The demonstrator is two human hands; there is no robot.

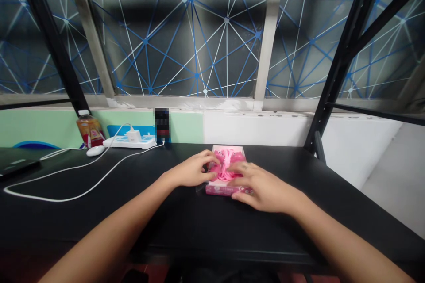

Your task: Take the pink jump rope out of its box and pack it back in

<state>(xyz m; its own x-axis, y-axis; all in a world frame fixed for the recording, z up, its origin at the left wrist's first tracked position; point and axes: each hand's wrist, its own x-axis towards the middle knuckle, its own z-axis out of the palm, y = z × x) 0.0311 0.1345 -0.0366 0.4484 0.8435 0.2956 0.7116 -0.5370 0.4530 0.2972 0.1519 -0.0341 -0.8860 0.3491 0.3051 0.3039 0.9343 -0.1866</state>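
A shallow pink box [223,190] lies on the black desk in front of me, with a bundle of pink cord [227,163] inside and rounded pink pieces around it. My left hand [192,168] is at the box's left side, its fingers curved and thumb apart, tips at the edge of the contents. From the right, my right hand [259,183] reaches over the box with fingers spread across the cord and the right rim. It covers part of the contents and the front right corner. Neither hand visibly closes around anything.
On the left are a bottle [90,130], a white mouse [95,151], a power strip [129,141] with a charger and a long white cable [63,200]. A blurred dark object [162,124] stands by the wall. Black frame posts [335,66] rise at both sides.
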